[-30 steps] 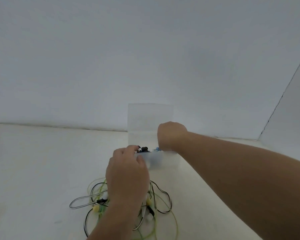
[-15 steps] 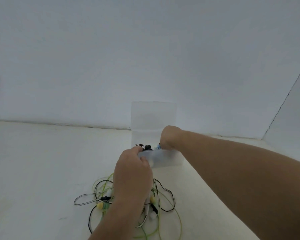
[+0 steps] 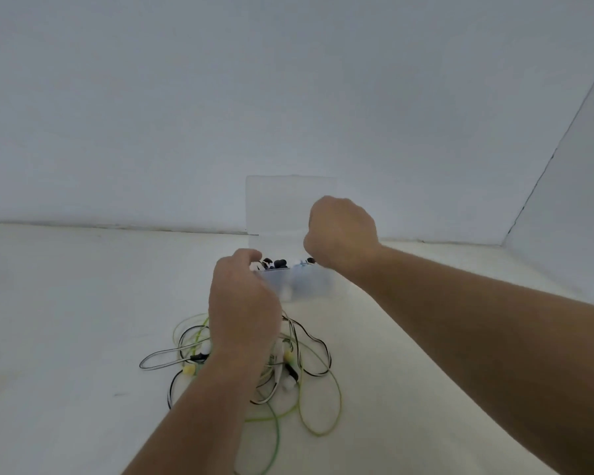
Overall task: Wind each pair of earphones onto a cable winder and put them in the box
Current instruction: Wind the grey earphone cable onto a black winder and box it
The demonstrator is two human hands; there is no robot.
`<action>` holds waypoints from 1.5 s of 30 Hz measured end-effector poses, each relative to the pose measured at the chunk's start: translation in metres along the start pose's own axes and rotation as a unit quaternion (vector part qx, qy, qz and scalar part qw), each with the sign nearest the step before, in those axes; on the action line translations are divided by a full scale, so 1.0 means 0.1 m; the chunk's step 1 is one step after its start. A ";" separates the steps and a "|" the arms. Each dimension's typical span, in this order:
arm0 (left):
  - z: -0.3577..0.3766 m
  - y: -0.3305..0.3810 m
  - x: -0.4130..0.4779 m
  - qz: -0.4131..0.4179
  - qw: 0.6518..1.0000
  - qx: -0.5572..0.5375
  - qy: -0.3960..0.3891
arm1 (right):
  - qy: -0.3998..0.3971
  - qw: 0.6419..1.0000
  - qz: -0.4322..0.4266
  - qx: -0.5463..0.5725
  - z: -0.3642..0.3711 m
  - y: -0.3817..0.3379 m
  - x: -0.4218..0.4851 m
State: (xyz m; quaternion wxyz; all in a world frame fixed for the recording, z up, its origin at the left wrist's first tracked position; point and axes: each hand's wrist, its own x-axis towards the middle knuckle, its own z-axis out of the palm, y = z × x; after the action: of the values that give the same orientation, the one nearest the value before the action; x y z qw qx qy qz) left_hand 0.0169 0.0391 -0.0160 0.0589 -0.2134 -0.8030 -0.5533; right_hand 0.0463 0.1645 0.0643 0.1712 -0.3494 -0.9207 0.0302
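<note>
A person leans over a white table (image 3: 69, 320) with both bare forearms reaching forward to a small clear plastic box (image 3: 307, 284) that stands near the back wall (image 3: 288, 97). The lid (image 3: 288, 204) of the box is open and stands upright behind it.

The left hand (image 3: 244, 303) is at the box's near left corner. Its fingers (image 3: 251, 257) are curled over the rim and hold it, and the back of the hand faces the viewer.

The right hand (image 3: 342, 231) hangs just above the right side of the box, apart from the rim. It is bunched like a fist with the knuckles up. Its fingertips are turned away and hidden, so it cannot be told whether it has hold of anything.

Small dark and white pieces (image 3: 275, 262) show above the near wall, inside the box on its left side. A bit of pale blue sits beside them, towards the right. They are too small and blurred to make out further.

The loose earphones (image 3: 309, 365) lie on the table just in front of the box. They make a tangled heap of green and black-and-white cables with pale yellow and white buds among them. The left wrist and forearm pass over the heap and cover its middle. One green loop trails towards the near edge of the table.
</note>
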 end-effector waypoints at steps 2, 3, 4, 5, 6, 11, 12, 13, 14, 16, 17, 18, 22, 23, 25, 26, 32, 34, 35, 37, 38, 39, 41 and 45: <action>-0.02 0.03 0.01 0.031 0.998 -0.024 0.040 | 0.041 0.998 -0.001 0.051 0.01 0.07 -0.20; -0.03 0.04 0.01 0.043 0.997 -0.040 0.057 | 0.020 0.996 0.000 0.085 0.03 0.12 -0.31; -0.04 0.06 0.01 0.053 0.995 -0.055 0.066 | -0.024 0.992 0.004 0.120 0.07 0.18 -0.43; -0.04 0.09 0.00 0.060 0.993 -0.071 0.067 | -0.088 0.985 0.008 0.147 0.13 0.24 -0.55; -0.04 0.11 -0.01 0.064 0.993 -0.084 0.058 | -0.156 0.974 0.012 0.164 0.21 0.29 -0.68; -0.02 0.15 -0.09 0.099 0.988 -0.101 -0.062 | -0.142 0.975 0.022 0.169 0.58 0.38 -1.00; -0.02 0.17 -0.12 0.107 0.984 -0.098 -0.104 | -0.127 0.964 0.048 0.227 0.57 0.40 -1.02; -0.02 0.17 -0.14 0.116 0.978 -0.086 -0.148 | -0.121 0.937 0.082 0.318 0.53 0.42 -1.04; -0.01 0.17 -0.16 0.132 0.971 -0.059 -0.188 | -0.112 0.894 0.108 0.420 0.45 0.45 -1.07; 0.00 0.17 -0.19 0.159 0.959 0.005 -0.235 | -0.087 0.793 0.137 0.587 0.28 0.53 -1.17; -0.01 0.18 -0.19 0.166 0.956 0.025 -0.242 | -0.073 0.756 0.145 0.634 0.21 0.59 -1.22; -0.02 0.17 -0.18 0.170 0.954 0.043 -0.244 | -0.056 0.730 0.151 0.664 0.15 0.68 -1.27; -0.05 0.11 -0.11 0.145 0.966 0.094 -0.194 | 0.010 0.624 0.179 0.761 -0.01 1.06 -1.42; -0.06 0.09 -0.09 0.126 0.972 0.098 -0.170 | 0.022 0.608 0.185 0.771 -0.05 1.16 -1.44; -0.07 0.08 -0.05 0.091 0.985 0.081 -0.126 | 0.035 0.639 0.184 0.746 -0.10 1.34 -1.43; -0.08 0.09 -0.04 0.069 0.991 0.049 -0.105 | 0.035 0.691 0.180 0.699 -0.10 1.39 -1.42; -0.15 0.27 -0.01 -0.059 0.968 -0.244 0.019 | -0.045 0.923 0.134 0.359 0.02 1.30 -1.43; -0.20 0.31 -0.01 -0.065 0.957 -0.280 0.043 | -0.065 0.924 0.135 0.352 0.01 1.25 -1.42; -0.22 0.31 0.00 -0.059 0.957 -0.277 0.055 | -0.077 0.917 0.139 0.365 -0.02 1.24 -1.42; -0.27 0.29 0.02 -0.023 0.969 -0.232 0.084 | -0.097 0.884 0.158 0.430 -0.07 1.22 -1.43; -0.29 0.28 0.03 0.007 0.976 -0.193 0.100 | -0.102 0.862 0.168 0.467 -0.09 1.22 -1.44; -0.32 0.29 0.03 0.036 0.981 -0.151 0.119 | -0.104 0.845 0.174 0.496 -0.11 1.21 -1.44; -0.36 0.30 0.01 0.074 0.983 -0.081 0.150 | -0.095 0.825 0.178 0.528 -0.12 1.22 -1.43; -0.42 0.41 -0.01 -0.101 0.973 -0.196 0.067 | -0.046 0.813 0.192 0.547 -0.05 1.30 -1.38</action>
State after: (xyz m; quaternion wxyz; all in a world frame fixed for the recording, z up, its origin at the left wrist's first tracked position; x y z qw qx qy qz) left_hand 0.0283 0.0126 0.0349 0.0134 -0.1011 -0.6907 -0.7159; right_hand 0.2268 0.1715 0.0059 0.2827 -0.3660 -0.6730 0.5772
